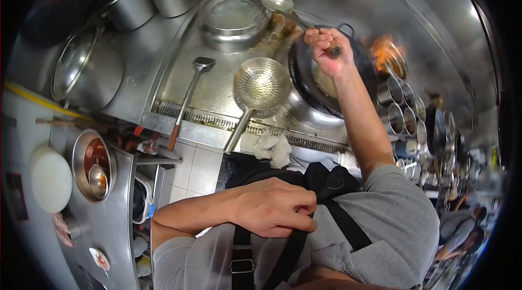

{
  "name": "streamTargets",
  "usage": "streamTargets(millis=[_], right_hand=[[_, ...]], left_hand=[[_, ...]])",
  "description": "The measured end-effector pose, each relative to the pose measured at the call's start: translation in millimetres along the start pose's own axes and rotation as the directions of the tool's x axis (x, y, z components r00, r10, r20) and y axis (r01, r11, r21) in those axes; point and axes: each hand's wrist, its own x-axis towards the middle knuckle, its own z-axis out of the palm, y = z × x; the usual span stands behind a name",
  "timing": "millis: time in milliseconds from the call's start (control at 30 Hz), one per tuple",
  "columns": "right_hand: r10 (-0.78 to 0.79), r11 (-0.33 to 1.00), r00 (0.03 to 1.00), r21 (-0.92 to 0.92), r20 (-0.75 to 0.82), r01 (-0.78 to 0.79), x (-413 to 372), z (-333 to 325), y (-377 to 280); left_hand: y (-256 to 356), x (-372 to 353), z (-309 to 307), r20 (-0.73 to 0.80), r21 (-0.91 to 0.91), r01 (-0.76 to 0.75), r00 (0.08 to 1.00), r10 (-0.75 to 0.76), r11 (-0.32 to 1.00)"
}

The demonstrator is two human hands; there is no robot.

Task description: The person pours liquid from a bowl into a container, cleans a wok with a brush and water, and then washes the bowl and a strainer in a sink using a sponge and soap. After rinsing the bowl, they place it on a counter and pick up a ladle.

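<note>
My right hand [329,51] is closed around the wooden handle end of a metal ladle [277,1]. The ladle's bowl is raised beside a round steel basin [231,13]. Below that hand sits a dark wok [304,70] on the range, partly hidden by my forearm. Against my chest, my left hand [277,206] has its fingers curled over a black strap [288,254]. A perforated strainer [262,86] rests on the steel counter between the basin and my body. Left of it lies a wok spatula [187,100] with a wooden grip.
Orange flames [387,55] rise right of the wok. Several metal containers [399,105] stand further right. A white cloth [273,148] lies at the counter's front edge. On the left, a pot of red sauce [95,151] holds another ladle [98,180]. People [462,230] are at far right.
</note>
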Motion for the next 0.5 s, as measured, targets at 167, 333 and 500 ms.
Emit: streamTargets(millis=[167, 333, 500], right_hand=[[-0.049, 0.998, 0.999, -0.046, 0.010, 0.049, -103.3, -9.0, -40.9], [-0.086, 0.969, 0.961, -0.248, -0.262, 0.019, -187.4, -40.3, -83.6], [-0.150, 0.871, 0.881, -0.482, -0.448, -0.097, -263.7, -79.2, -107.6]], left_hand=[[-4.9, 57.8, 28.0, 0.236, -0.163, -0.062, 0.967, 0.099, 0.985], [-11.3, 92.2, 58.5, 0.231, -0.230, -0.067, 0.965, 0.121, 0.971], [-14.4, 114.2, 72.9, 0.202, -0.291, -0.198, 0.944, 0.262, 0.936]])
